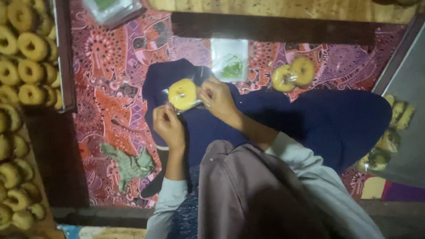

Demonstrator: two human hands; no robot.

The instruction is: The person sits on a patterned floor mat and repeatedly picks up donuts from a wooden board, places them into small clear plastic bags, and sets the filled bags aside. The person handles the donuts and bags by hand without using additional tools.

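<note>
Right now you have a yellow ring-shaped doughnut (182,94) inside a clear plastic wrapper (195,104), held over your dark blue lap just above the centre of the view. Your right hand (218,98) pinches the wrapper's edge at the doughnut's 3 o'clock side, fingers closed on the film; your left hand (167,125) is curled narrow at about 7 o'clock of the doughnut, fingertips touching the wrapper's lower corner. This looks like the wrapping step, with the doughnut already inside and the open end not yet closed, though the film is too dim to be sure where its mouth lies. The next move, as I judge it, calls for a steady pinch on both sides so the film folds flat without squeezing the soft ring. At 12 o'clock, on the red patterned cloth (110,88), lies a small clear square packet (229,59) with something green inside. At 2 o'clock a pair of wrapped doughnuts (293,74) lies side by side, touching. At 9 o'clock trays of bare doughnuts (26,66) stand in rows, and at 4 o'clock more wrapped pieces (389,141) lie along a grey board (411,88). A green patterned scrap (129,165) lies at 8 o'clock. No readable label shows on any package.
</note>
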